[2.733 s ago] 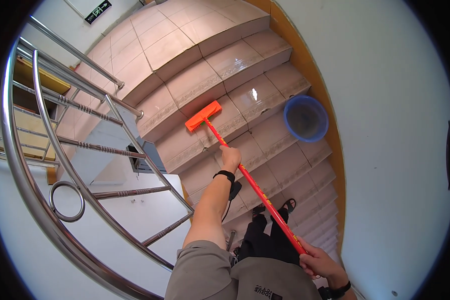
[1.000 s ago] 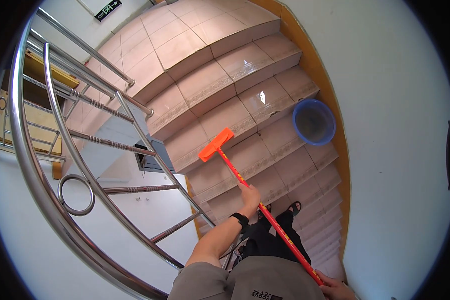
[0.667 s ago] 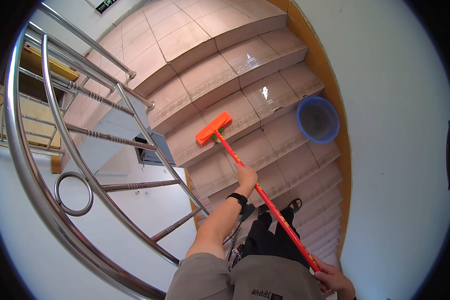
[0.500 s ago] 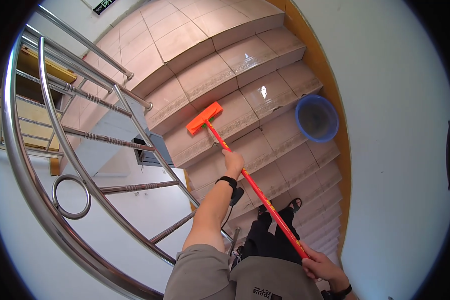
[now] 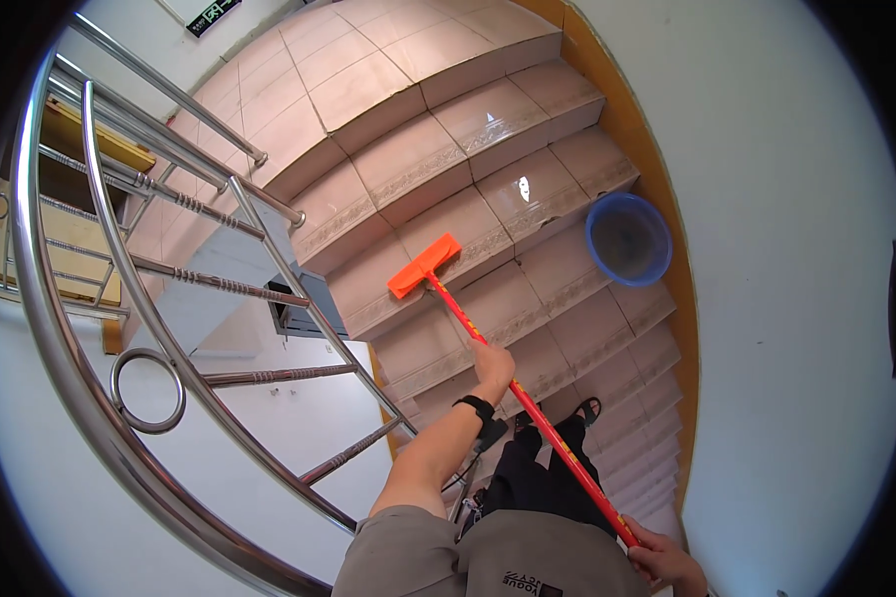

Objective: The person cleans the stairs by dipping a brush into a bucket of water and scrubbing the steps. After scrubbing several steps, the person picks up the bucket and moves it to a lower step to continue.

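Note:
A long-handled scrub brush [image 5: 425, 267] with an orange head and a red pole rests across the pinkish tiled stairs [image 5: 408, 176]. Its head lies near the front edge of a step, bristles turned down out of sight. My left hand [image 5: 493, 368] is wrapped round the middle of the pole. Near the pole's lower end, beside my waist, my right hand [image 5: 669, 559] is closed on it. The pole slants from the brush head down to the right, in front of my dark trousers.
A blue bucket [image 5: 635, 280] stands on a step against the right wall [image 5: 786, 298]. A curved metal railing [image 5: 184, 383] runs along the left. My sandalled feet [image 5: 589, 410] are on a lower step. Light reflects off shiny patches on two upper steps.
The brush head has come back toward me and slightly right, nearer the step's edge. Both hands have moved down and right with the pole. The bucket stays in place.

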Available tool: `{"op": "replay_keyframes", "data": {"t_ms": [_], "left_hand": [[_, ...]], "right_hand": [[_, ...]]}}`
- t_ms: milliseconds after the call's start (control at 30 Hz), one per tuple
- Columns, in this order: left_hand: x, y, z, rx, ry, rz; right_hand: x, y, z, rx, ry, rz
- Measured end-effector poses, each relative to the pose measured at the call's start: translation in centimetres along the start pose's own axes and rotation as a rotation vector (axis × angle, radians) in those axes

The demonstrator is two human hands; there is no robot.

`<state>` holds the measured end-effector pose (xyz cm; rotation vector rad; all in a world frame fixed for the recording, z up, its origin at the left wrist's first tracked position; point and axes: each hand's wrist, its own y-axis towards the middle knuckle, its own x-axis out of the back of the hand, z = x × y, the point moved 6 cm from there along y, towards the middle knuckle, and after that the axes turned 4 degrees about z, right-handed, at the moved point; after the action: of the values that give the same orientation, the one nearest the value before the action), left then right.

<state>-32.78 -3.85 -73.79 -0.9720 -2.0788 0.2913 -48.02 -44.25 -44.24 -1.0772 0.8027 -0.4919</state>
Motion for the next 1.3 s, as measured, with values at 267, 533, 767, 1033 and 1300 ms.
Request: {"op": "replay_keyframes", "data": {"t_ms": [267, 533, 767, 1033, 1300], "left_hand": [[-1.8, -5.9, 2.5, 0.096, -0.084, 0.046], [-0.2, 0.2, 0.1, 0.073, -0.058, -0.011], [4.4, 10.2, -1.3, -0.018, -0.016, -0.092], [1.4, 5.4, -0.9, -0.013, -0.019, -0.023], [-0.6, -3.1, 2.7, 0.04, -0.027, -0.011]], "right_hand": [[-0.5, -4.4, -1.2, 0.066, -0.097, -0.147], [0.0, -0.7, 0.3, 0.008, 0.099, 0.06], [-3.2, 5.0, 8.2, 0.091, -0.056, 0.034], [-0.9, 3.9, 3.1, 0.088, 0.017, 0.048], [0.7, 0.4, -5.3, 0.225, -0.132, -0.067]]}}
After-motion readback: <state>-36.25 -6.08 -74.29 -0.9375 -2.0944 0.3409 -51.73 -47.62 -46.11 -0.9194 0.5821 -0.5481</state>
